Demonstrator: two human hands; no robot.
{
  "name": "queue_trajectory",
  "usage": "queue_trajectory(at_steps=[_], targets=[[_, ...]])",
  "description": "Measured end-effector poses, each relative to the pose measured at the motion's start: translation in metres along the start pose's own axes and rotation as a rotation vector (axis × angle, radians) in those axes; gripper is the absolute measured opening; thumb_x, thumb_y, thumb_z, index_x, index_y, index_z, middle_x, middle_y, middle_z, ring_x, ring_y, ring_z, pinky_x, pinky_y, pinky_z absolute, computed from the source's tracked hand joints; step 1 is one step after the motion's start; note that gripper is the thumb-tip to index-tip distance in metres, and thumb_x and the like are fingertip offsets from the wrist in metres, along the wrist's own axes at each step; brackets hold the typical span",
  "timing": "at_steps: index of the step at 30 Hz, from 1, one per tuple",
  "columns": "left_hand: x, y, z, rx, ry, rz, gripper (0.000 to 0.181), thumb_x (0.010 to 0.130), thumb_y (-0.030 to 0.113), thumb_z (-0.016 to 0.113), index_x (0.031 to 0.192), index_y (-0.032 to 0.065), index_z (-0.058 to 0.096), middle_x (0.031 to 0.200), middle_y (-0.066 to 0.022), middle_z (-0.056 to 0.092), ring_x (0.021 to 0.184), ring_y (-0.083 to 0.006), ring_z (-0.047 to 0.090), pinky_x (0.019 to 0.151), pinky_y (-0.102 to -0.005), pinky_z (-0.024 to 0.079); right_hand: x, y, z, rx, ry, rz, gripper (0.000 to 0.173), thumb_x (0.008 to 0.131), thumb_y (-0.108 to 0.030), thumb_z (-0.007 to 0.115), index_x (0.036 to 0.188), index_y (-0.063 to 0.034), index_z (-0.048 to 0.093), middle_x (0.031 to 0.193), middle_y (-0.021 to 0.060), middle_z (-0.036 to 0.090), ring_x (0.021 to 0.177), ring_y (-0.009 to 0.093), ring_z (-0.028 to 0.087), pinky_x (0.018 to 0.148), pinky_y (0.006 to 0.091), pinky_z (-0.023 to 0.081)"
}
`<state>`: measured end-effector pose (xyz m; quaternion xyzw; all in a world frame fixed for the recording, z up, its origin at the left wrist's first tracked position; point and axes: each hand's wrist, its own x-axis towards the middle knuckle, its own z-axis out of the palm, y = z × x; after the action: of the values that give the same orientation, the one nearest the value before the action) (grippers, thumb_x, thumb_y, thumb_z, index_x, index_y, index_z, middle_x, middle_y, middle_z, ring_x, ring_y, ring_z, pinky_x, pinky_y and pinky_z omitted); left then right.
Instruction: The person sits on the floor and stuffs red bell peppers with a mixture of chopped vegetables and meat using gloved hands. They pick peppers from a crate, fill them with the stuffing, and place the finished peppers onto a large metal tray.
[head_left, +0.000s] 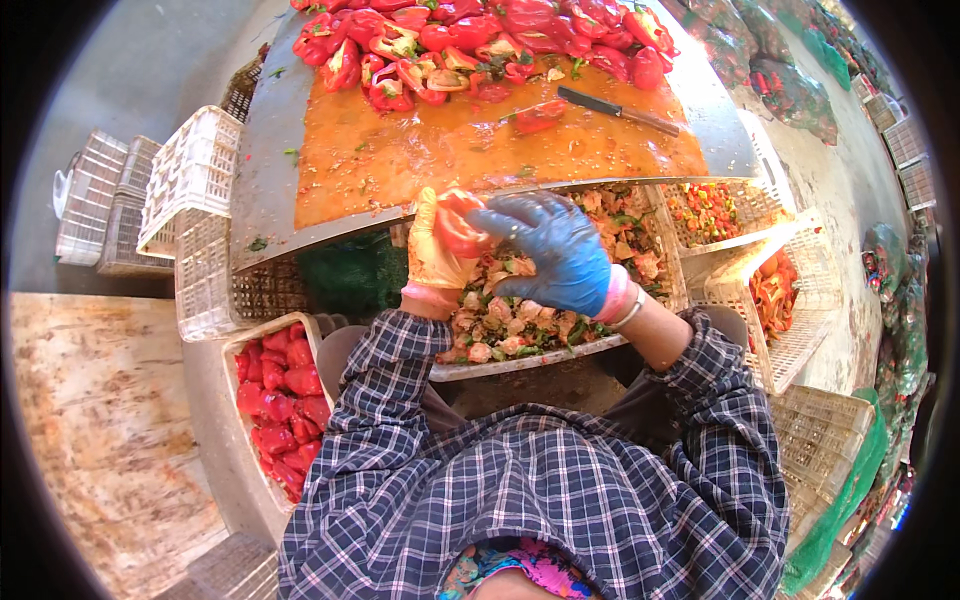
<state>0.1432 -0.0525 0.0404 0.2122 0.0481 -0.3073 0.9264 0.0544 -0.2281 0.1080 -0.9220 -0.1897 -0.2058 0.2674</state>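
Observation:
My left hand (433, 244), in a yellowish glove, holds a red bell pepper (459, 225) that looks cut open. My right hand (559, 251), in a blue glove, reaches to the pepper's right side with its fingers spread; whether the fingertips touch it I cannot tell. Both hands are above a crate of pepper cores and scraps (517, 322), just off the near edge of the orange-topped table (420, 165). On that table lie a knife with a wooden handle (619, 110), a red pepper piece (538, 118) and, farther back, a heap of cut red peppers (465, 37).
A crate of red peppers (285, 405) stands at my left, near stacked plastic crates (199, 172). To my right are a crate of small chopped pieces (705, 214) and one of orange-red pepper pieces (774, 296). Filled mesh sacks (795, 97) lie on the floor beyond.

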Motion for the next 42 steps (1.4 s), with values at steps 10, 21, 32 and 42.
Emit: queue_trajectory(at_steps=[10,21,32,42], targets=[[0.002,0.007,-0.012,0.312,0.125,0.064,0.046,0.101,0.036,0.053,0.138,0.0095,0.048,0.120,-0.0170,0.062,0.105,-0.0303,0.065,0.081,-0.0448,0.059,-0.019,0.053,-0.001,1.926,0.165,0.794,0.041,0.091,-0.021,0.064,0.125,0.0005,0.055,0.118,0.0132,0.067,0.101,0.027,0.069,0.085,0.0473,0.059],[-0.017,-0.024,0.023,0.991,-0.063,-0.033,0.051,0.101,0.029,0.053,0.144,0.0041,0.044,0.108,-0.0134,0.066,0.082,-0.0191,0.067,0.069,-0.0297,0.056,-0.065,0.018,-0.075,1.341,0.405,1.129,0.038,0.087,-0.023,0.073,0.117,-0.0031,0.062,0.086,0.0020,0.066,0.048,0.007,0.051,0.043,0.0230,0.040],[-0.020,-0.013,-0.008,0.782,0.163,-0.123,0.049,0.097,0.038,0.060,0.133,0.0039,0.057,0.102,-0.0092,0.069,0.086,-0.0214,0.068,0.072,-0.0341,0.057,-0.345,0.134,-0.248,0.452,1.344,1.253,0.029,0.091,-0.028,0.063,0.111,-0.0067,0.063,0.083,0.0080,0.063,0.060,0.016,0.056,0.053,0.0302,0.049],[-0.011,-0.009,-0.023,0.667,0.187,-0.141,0.033,0.097,0.034,0.059,0.093,0.0026,0.068,0.089,-0.0111,0.069,0.088,-0.0287,0.069,0.075,-0.0402,0.058,-0.138,0.135,-0.172,0.406,0.392,0.799,0.026,0.094,-0.011,0.061,0.118,-0.0012,0.068,0.106,0.0040,0.068,0.096,0.012,0.061,0.086,0.0265,0.049]])
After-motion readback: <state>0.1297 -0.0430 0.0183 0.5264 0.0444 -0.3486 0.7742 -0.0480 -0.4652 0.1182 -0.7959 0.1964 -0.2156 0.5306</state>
